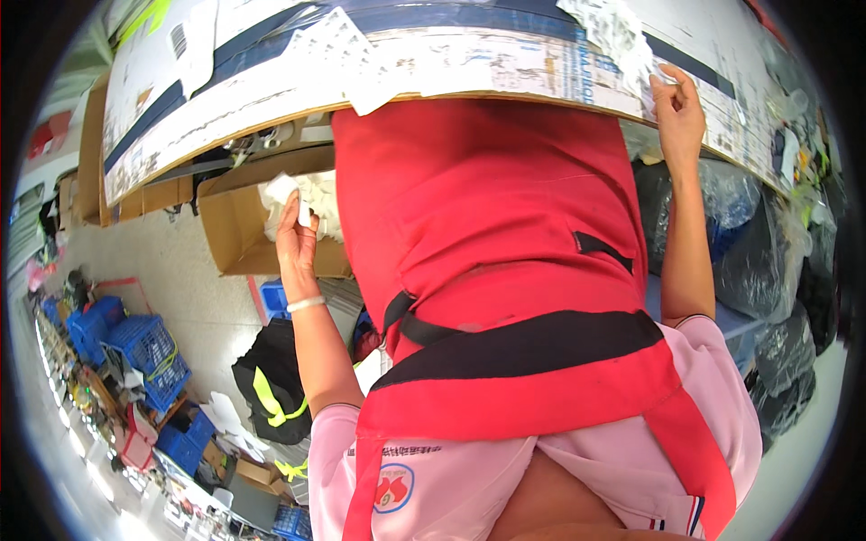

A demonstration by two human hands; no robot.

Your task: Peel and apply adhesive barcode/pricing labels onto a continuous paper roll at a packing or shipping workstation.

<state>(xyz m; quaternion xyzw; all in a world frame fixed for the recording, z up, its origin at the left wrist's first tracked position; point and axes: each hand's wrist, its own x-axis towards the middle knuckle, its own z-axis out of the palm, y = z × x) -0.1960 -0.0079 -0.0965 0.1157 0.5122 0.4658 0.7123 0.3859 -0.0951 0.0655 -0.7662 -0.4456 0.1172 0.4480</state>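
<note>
Left hand: holding white piece by left carton
Right hand: fingers narrow, beside far white sheets (grip: cannot tell)

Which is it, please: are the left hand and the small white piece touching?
Touching: the head view shows the left hand gripping the small white piece.

Pale grey floor spreads out on the left, glossy with light, blue plastic crates along it; dark plastic bags crowd the right.
</note>
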